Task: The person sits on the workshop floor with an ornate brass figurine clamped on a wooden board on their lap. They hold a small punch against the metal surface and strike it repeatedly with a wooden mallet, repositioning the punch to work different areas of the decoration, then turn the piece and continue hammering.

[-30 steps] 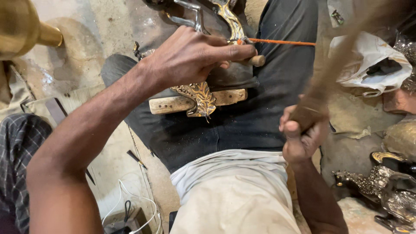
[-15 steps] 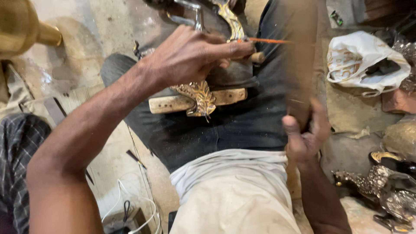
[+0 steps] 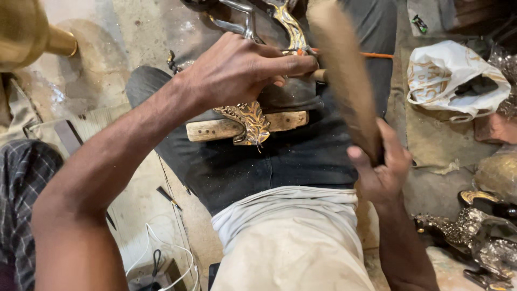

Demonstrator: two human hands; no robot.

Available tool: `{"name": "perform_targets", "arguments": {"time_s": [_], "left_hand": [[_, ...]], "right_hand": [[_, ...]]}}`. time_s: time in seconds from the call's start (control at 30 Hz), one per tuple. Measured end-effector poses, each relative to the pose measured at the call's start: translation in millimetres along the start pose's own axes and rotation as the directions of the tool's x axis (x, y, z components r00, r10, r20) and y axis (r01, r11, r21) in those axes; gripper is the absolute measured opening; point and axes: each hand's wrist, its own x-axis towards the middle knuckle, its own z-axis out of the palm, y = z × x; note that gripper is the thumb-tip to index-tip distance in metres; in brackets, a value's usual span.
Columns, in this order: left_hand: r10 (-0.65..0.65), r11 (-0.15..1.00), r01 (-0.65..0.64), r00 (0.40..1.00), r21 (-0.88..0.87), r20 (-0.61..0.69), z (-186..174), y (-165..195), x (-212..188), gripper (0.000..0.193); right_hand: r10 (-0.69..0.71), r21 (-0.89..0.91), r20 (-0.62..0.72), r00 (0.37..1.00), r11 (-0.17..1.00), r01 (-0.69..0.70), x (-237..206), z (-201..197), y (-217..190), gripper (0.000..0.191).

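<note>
While the person sat with dark trousers (image 3: 301, 156) filling mid-frame, the work rested across the lap. Largest nearby item was a brass vessel (image 3: 24, 32) at top left on the concrete floor (image 3: 118, 32), well apart from the hands. A white plastic bag (image 3: 458, 75) lay at right, and silvery cast figures (image 3: 479, 237) sat at lower right.

On the lap lay a wooden block (image 3: 215, 129), crosswise, with an ornate brass casting (image 3: 250, 121) draped over it and running up under the left hand toward the top edge. Casting looked heavy, stiff and hard, its relief edges sharp and snaggy; likely not fragile, but thin leaf tips could bend. Polished parts probably slippery. Best hold, in my judgement, was at the thicker stem near the block, pressing down so the wood took the load.

Left hand (image 3: 242, 70) was closed down over the casting, fingers (image 3: 291, 64) curled forward and pinching a thin tool with an orange shaft (image 3: 377, 55) that stuck out to the right. Exactly what the fingertips touched could not be told.

Right hand (image 3: 379, 170) was clamped round the lower end of a wooden mallet (image 3: 344, 75), raised and motion-blurred, its head above the casting, not touching. Mallet looked stiff, moderately heavy, with a rough dry surface and easy grip.

Smallest: white cable (image 3: 161, 248) and a dark pointed tool (image 3: 169, 196) on the floor at lower left.
</note>
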Motion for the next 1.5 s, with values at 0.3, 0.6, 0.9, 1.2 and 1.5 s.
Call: {"name": "perform_targets", "arguments": {"time_s": [0.3,0.6,0.9,1.2,1.5], "left_hand": [[-0.034,0.999,0.035,0.999,-0.029,0.022,-1.3,1.0,-0.2,0.073],[-0.071,0.997,0.072,0.997,-0.022,0.034,0.1,0.9,-2.2,0.071],[-0.203,0.921,0.138,0.968,-0.365,-0.146,0.1,-0.6,2.6,0.064],[-0.237,0.969,0.241,0.969,-0.052,0.071,2.7,8.1,16.5,0.065],[-0.229,0.973,0.229,0.972,0.002,0.049,4.7,10.1,14.3,0.071]], "right_hand": [[0.051,0.143,-0.118,0.992,0.989,-0.034,-7.2,6.2,4.9,0.052],[0.140,0.576,-0.136,0.981,0.816,-0.036,-12.0,10.1,7.6,0.050],[0.147,0.427,-0.109,0.983,0.900,-0.087,-15.1,10.0,16.3,0.065],[0.175,0.253,-0.193,0.965,0.960,-0.123,9.3,19.5,9.6,0.058],[0.117,0.234,-0.150,0.982,0.969,-0.080,28.3,12.8,-14.4,0.059]]}}
